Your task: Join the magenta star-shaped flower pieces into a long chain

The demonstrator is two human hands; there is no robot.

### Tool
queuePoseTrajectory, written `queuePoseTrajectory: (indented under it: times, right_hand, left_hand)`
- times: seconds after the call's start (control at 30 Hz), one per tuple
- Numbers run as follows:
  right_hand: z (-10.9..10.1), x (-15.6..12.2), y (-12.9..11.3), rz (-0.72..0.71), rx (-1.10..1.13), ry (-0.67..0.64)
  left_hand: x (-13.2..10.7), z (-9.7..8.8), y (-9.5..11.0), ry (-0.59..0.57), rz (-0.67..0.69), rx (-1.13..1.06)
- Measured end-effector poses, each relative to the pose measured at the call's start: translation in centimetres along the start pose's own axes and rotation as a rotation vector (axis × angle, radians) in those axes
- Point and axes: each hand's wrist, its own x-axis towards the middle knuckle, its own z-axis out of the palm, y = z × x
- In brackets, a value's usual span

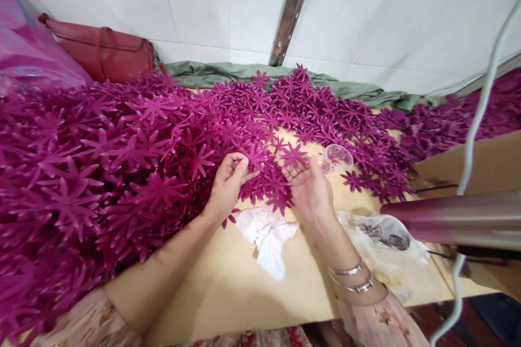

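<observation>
In the head view, a pale wooden counter [228,293] runs along a white tiled wall, and a deep heap of magenta flower cutouts [101,168] covers its left side and far edge, thinning toward the right end. The left hand [227,185] lies at the heap's inner border near the middle of the counter, its fingers [240,165] drawn narrow, thumb pressed against the others around one flat flower [255,154]. The right hand [310,191], just beside it and not touching it, is turned palm up with its fingers [293,172] curled inward under a second flower [293,153]; whether they grip that piece or merely touch it cannot be told. Two silver bangles [352,277] circle the right wrist. A small clear cup [338,156] lies tilted just beyond the right hand, at the fringe of the heap. Between the forearms, nearer the front edge, sits a crumpled white cloth [269,236]. A clear plastic bag [385,234] with dark contents lies toward the counter's right front corner, partly under a shiny metal tube [456,218]. At the far left corner a red handbag [103,51] leans against the wall, and a green cloth [228,72] lies bunched along the far edge. A cardboard box [484,162] stands at the right end, with a white cable [474,141] hanging across it.
</observation>
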Motion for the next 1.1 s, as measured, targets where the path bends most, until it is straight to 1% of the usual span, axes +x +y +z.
queuePoseTrajectory:
  times: [0.03, 0.1, 0.23, 0.33, 0.67, 0.73, 0.83, 0.93, 1.0, 1.1]
  right_hand:
    - [0.0, 0.0, -0.2, 0.026, 0.024, 0.007]
    - [0.1, 0.0, -0.4, 0.027, 0.01, 0.005]
    - [0.1, -0.3, -0.3, -0.074, -0.161, -0.011]
    - [0.0, -0.5, -0.1, -0.104, -0.258, -0.015]
    - [-0.3, -0.5, 0.1, -0.108, -0.352, -0.021]
    - [-0.2, -0.7, 0.2, -0.106, -0.394, -0.042]
    - [0.3, -1.4, 0.4, -0.121, -0.461, -0.104]
    - [1.0, -2.1, 0.5, -0.146, -0.514, -0.153]
    - [1.2, -2.3, 0.5, -0.121, -0.515, -0.181]
    - [1.0, -2.1, 0.3, -0.056, -0.474, -0.221]
  left_hand:
    - [0.0, 0.0, 0.0, -0.001, 0.002, -0.007]
    - [0.0, 0.0, -0.1, -0.005, 0.008, 0.001]
    - [0.1, -0.2, -0.3, -0.021, 0.022, 0.047]
    - [0.1, -0.4, -0.3, -0.032, 0.034, 0.081]
    - [-0.1, -0.1, 0.4, -0.063, 0.01, 0.089]
    - [-0.1, 0.0, 0.4, -0.074, -0.003, 0.129]
    - [-0.1, 0.0, 0.4, -0.133, -0.022, 0.236]
    - [-0.2, 0.0, 0.6, -0.169, 0.002, 0.326]
    - [-0.2, 0.0, 0.6, -0.139, 0.019, 0.343]
    - [-0.2, 0.0, 0.6, -0.036, 0.028, 0.321]
